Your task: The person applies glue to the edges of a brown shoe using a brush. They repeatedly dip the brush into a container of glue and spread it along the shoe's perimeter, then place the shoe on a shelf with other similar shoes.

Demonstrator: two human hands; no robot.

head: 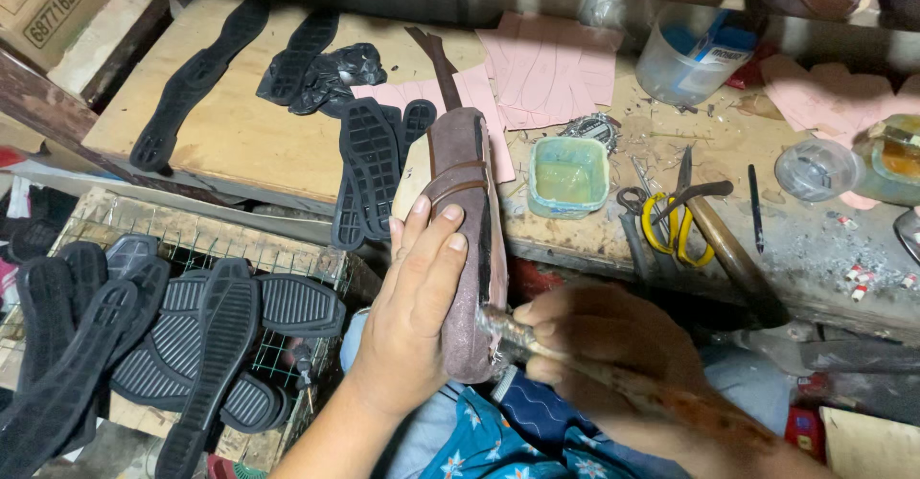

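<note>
Mauve suede shoe upper (467, 249), held over the lap at the workbench (240, 125) edge, sits clasped in the left hand (414, 316); the right hand (599, 340), fist closed around a glue-caked brush (537, 347), apparently coats the heel, calling next for steady, even strokes.

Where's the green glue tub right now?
In the head view, the green glue tub sits on the workbench, centre-right, just right of the brown shoe held by the left hand, left of the yellow-handled scissors.
</note>
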